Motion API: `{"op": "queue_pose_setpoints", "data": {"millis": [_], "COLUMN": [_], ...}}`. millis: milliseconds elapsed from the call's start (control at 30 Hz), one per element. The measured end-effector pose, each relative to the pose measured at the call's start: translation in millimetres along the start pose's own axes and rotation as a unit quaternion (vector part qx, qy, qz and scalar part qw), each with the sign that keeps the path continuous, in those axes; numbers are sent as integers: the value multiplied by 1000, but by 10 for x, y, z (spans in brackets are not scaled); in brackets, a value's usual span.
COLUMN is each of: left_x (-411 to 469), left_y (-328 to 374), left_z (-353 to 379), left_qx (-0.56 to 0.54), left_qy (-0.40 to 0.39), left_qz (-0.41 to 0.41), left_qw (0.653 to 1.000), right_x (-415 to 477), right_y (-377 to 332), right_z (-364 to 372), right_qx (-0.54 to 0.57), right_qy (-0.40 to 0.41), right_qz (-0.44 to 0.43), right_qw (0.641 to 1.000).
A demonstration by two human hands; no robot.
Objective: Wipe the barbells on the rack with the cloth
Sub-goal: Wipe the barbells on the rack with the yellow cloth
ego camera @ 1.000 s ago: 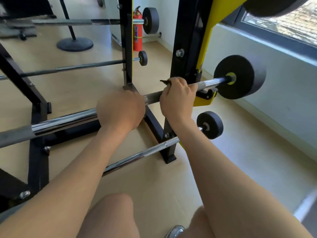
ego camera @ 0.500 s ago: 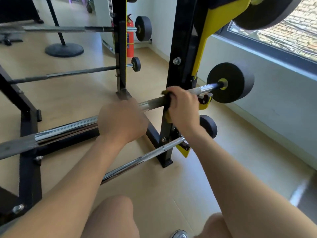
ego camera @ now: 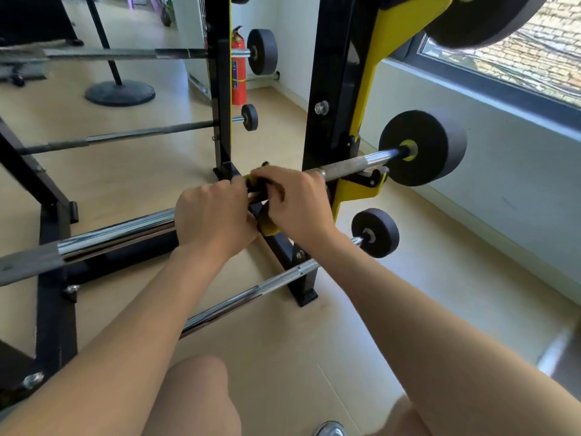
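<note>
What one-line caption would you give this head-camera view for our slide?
The left hand grips the barbell while the right hand holds the cloth around it, beside the rack upright.

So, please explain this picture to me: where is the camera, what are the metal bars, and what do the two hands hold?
The camera sits on a person's head and looks down at their own arms. In front stands a black and yellow rack that stores barbells, long steel bars with round weights on the ends. The left hand grips the nearest barbell. The right hand holds a yellow and dark cloth against the same bar. A thinner barbell lies lower down.
</note>
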State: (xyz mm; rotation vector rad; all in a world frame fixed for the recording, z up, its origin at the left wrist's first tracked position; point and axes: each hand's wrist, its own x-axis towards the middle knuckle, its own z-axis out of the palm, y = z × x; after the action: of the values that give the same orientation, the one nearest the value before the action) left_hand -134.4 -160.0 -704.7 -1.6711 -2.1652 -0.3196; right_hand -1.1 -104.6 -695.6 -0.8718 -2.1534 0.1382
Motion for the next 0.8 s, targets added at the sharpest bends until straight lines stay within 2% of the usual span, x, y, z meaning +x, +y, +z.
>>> {"op": "queue_pose_setpoints", "data": {"millis": [33,167,200,267,367,400,500,567,633,733,800], "left_x": [-2,-4,-1,6,2,-3,-1,4,36,111,155], "left_y": [-2,-26,-17,8,19,16,-6,-7,23,59,70], "left_z": [-7,2,-1,2,-4,-7,-3,17,46,55,48], "left_qx": [6,17,16,18,21,18,9,13,19,36,39], "left_qy": [-2,-11,-9,-13,-12,-10,-12,-6,-1,-14,-29], "left_qz": [4,13,11,0,-8,-5,7,5,-8,-29,-29], "left_qw": [1000,1000,1000,1000,1000,1000,1000,1000,1000,999,998], "right_x": [39,178,190,156,0,-24,55,82,71,-39,-51], "right_y": [76,473,460,285,124,182,510,581,428,90,175], "right_z": [-37,-179,-146,-27,73,58,-106,-192,-111,113,86], "right_qx": [-10,-67,-75,-67,-22,-23,-95,-106,-99,-5,16], "right_qy": [7,100,109,85,42,35,79,101,96,28,23], "right_qz": [12,178,196,169,53,38,77,160,169,31,-10], "right_qw": [1000,977,972,980,997,998,989,976,976,999,1000]}}
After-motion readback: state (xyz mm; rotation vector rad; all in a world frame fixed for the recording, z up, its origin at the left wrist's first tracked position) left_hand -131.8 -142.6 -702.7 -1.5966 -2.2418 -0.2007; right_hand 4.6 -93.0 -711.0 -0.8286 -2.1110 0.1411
